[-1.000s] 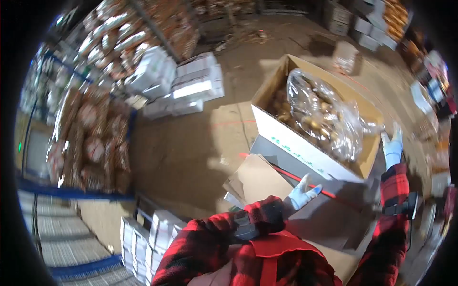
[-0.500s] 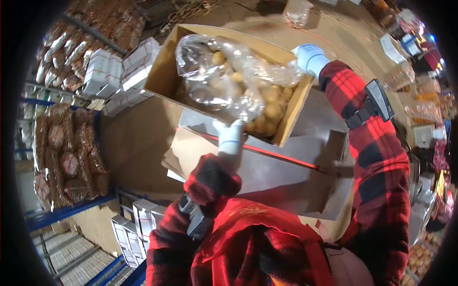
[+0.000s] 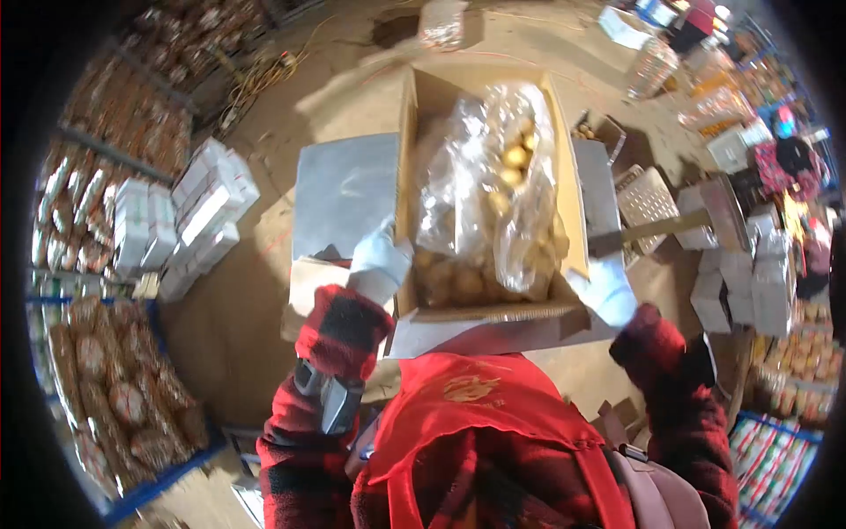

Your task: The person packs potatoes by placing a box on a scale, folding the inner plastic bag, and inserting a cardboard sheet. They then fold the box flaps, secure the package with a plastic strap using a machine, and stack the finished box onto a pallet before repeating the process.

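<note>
An open cardboard box rests over a grey metal surface, its long sides pointing away from me. Inside, a clear plastic bag lies partly spread over round yellow-brown potatoes. My left hand, in a pale glove, grips the box's left side near the front; its fingertips are partly hidden. At the front right corner, my gloved right hand holds the box edge and is slightly blurred.
White cartons are stacked at the left, near bagged produce on a blue-framed rack. To the right stand a perforated metal tray, a post-mounted panel and more white cartons. A cable lies on the floor.
The box has turned from slanting across my view to pointing straight away from me. My right hand has come from the far corner to the near right corner; my left hand moved left.
</note>
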Tool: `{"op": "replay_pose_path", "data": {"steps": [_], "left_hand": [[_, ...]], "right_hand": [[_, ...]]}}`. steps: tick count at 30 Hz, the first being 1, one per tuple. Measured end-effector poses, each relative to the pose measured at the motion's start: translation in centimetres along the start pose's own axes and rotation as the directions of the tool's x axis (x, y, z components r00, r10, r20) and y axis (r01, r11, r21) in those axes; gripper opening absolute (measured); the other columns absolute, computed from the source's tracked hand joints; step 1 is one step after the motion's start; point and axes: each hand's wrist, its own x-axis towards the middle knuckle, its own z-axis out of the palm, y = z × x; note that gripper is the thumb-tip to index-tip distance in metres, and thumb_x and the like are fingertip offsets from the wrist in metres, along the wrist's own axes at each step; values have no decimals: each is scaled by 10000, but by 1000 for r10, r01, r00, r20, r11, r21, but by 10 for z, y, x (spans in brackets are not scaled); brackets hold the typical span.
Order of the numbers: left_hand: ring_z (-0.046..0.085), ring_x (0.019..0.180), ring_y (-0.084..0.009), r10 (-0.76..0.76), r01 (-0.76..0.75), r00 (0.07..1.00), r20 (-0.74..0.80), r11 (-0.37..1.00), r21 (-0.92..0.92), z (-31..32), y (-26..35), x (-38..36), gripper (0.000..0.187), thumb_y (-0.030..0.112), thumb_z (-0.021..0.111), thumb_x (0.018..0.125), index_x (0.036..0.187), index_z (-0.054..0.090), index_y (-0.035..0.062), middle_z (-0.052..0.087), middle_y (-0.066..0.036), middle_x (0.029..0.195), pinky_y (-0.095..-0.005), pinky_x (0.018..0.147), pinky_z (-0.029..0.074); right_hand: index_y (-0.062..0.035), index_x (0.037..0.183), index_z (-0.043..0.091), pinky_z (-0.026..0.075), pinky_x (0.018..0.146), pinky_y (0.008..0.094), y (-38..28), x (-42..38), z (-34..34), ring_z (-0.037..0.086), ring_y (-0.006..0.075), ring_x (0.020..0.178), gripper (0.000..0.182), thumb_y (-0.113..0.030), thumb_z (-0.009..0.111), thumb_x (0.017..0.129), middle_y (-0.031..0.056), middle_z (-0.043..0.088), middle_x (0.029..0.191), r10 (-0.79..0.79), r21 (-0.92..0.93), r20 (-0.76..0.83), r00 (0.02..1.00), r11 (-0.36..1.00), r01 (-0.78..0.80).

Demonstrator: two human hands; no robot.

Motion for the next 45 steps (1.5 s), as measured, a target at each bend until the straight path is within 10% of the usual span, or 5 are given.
{"op": "replay_pose_path", "data": {"steps": [13, 16, 29, 33, 45], "left_hand": [[605, 771, -424, 215, -256, 881, 422, 966, 41, 72, 53, -186, 567, 408, 591, 793, 1079, 518, -76, 618, -258, 779, -470, 719, 481], [610, 775, -414, 379, -309, 914, 146, 881, -358, 84, 49, -160, 603, 375, 591, 794, 1178, 458, -70, 619, -256, 785, -463, 712, 485], [601, 772, -352, 175, -173, 984, 34, 984, -51, 87, -31, -80, 402, 273, 589, 823, 1069, 542, -42, 633, -199, 858, -436, 715, 477], [466, 576, -75, 47, 48, 989, 140, 794, -606, 65, -56, -28, 294, 165, 562, 862, 1128, 500, 56, 512, 1, 738, -236, 479, 401], [499, 665, -100, 68, -71, 997, -22, 987, -142, 78, 73, -114, 264, 135, 548, 856, 1102, 531, 40, 551, -11, 806, -254, 561, 425]], "right_hand": [[-51, 860, 667, 472, 616, 391, 12, -260, 30, 623, 342, 679, 313, -351, 626, 778, 207, 610, 727, 684, 258, 27, 729, 700, -666], [-48, 892, 666, 474, 635, 387, 25, -243, 37, 646, 296, 694, 364, -390, 626, 776, 207, 622, 749, 633, 315, 27, 773, 729, -608], [-1, 822, 632, 505, 616, 426, -20, -188, 0, 643, 330, 656, 190, -135, 539, 724, 208, 619, 677, 430, 193, 102, 897, 876, -442], [-2, 812, 625, 515, 599, 404, -18, -174, 2, 652, 310, 646, 174, -115, 541, 711, 194, 637, 685, 398, 355, 14, 917, 856, -377], [10, 1027, 598, 510, 687, 398, 35, -199, 1, 638, 307, 834, 305, -108, 562, 748, 167, 617, 954, 310, 518, 222, 925, 766, -381]]}}
